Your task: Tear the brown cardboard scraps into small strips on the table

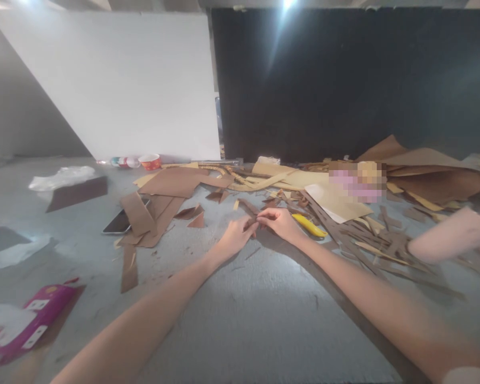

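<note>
My left hand [240, 233] and my right hand [279, 221] meet over the middle of the grey table, both closed in a pinch. Between their fingertips is a thin brown strip [247, 207], its far end pointing away from me; the fingers hide much of it. Just right of my right hand lies a yellow object [310, 225], perhaps a cutter handle. Small brown scraps [196, 216] are to the left of my hands, and a heap of narrow brown strips [344, 234] lies to the right.
Larger brown sheets [172, 181] partly cover a phone [120, 222]. A magenta packet [36, 320] lies front left, with clear plastic [64, 177] behind it. A red cup [150, 161] stands by the white panel [144, 80]. Another person's arm [456, 234] reaches in from the right.
</note>
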The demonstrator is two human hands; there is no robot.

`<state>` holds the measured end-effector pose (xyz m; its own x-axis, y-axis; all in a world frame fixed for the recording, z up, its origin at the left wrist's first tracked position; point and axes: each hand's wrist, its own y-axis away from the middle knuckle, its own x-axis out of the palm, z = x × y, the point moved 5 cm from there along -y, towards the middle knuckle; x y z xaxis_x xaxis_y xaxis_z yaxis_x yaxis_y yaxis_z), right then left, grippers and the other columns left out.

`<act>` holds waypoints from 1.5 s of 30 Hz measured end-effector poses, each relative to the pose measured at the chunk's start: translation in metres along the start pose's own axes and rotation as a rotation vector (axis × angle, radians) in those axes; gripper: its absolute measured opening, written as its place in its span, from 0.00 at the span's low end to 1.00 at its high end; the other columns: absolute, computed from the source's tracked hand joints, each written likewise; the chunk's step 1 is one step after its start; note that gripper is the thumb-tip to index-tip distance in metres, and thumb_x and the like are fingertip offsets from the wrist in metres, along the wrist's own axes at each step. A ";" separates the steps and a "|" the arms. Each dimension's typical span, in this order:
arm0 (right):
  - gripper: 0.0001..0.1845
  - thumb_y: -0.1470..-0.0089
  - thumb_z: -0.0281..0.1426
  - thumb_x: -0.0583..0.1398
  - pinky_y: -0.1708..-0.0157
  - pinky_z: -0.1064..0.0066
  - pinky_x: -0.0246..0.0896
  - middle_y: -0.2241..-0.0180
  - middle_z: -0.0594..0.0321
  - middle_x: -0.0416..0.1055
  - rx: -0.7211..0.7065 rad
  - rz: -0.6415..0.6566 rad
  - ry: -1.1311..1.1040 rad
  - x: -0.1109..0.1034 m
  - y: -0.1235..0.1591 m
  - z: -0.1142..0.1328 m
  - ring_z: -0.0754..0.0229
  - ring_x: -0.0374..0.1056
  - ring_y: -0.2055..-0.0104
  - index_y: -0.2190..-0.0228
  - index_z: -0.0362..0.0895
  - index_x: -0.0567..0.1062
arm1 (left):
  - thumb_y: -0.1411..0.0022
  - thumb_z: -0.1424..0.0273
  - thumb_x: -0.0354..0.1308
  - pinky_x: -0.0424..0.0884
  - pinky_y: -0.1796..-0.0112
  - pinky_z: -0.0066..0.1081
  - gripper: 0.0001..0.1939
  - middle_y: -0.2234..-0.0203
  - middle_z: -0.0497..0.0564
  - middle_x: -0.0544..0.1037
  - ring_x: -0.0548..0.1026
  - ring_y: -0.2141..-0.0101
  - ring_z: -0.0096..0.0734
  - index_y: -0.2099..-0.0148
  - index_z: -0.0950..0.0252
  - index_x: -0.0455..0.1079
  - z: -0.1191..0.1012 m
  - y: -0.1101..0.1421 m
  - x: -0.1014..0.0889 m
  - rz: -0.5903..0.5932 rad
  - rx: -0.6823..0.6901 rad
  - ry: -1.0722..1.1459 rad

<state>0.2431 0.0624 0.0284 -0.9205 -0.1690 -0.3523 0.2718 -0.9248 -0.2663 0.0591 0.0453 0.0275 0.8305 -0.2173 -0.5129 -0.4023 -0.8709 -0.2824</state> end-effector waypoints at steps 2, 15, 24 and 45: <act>0.16 0.38 0.47 0.68 0.64 0.64 0.71 0.70 0.61 0.82 -0.001 0.000 0.009 0.000 0.000 0.000 0.53 0.77 0.68 0.61 0.47 0.86 | 0.24 0.55 0.56 0.72 0.65 0.33 0.19 0.73 0.51 0.84 0.80 0.71 0.37 0.63 0.61 0.76 0.001 0.000 0.000 -0.004 -0.003 -0.002; 0.22 0.40 0.51 0.71 0.65 0.66 0.69 0.63 0.61 0.83 -0.037 0.073 0.077 0.004 0.001 0.002 0.54 0.76 0.64 0.54 0.49 0.83 | 0.23 0.61 0.57 0.69 0.68 0.31 0.14 0.74 0.50 0.83 0.81 0.71 0.36 0.63 0.61 0.73 0.006 0.001 -0.002 -0.042 -0.019 0.031; 0.23 0.34 0.54 0.65 0.66 0.68 0.64 0.69 0.62 0.79 -0.071 0.114 0.168 0.006 0.003 0.004 0.54 0.72 0.65 0.63 0.47 0.83 | 0.23 0.63 0.56 0.68 0.69 0.30 0.13 0.74 0.49 0.83 0.80 0.72 0.34 0.60 0.62 0.75 0.006 0.000 0.000 -0.028 -0.001 0.057; 0.19 0.31 0.42 0.62 0.63 0.67 0.64 0.71 0.62 0.80 -0.076 -0.059 0.208 -0.002 0.002 0.007 0.56 0.72 0.68 0.72 0.47 0.80 | 0.21 0.60 0.52 0.70 0.66 0.29 0.17 0.74 0.50 0.83 0.80 0.71 0.32 0.64 0.62 0.68 0.005 0.000 -0.004 -0.077 -0.072 0.041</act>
<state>0.2433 0.0586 0.0343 -0.8600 -0.0343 -0.5092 0.2469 -0.9012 -0.3563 0.0539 0.0488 0.0253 0.8735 -0.1650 -0.4581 -0.3093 -0.9146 -0.2604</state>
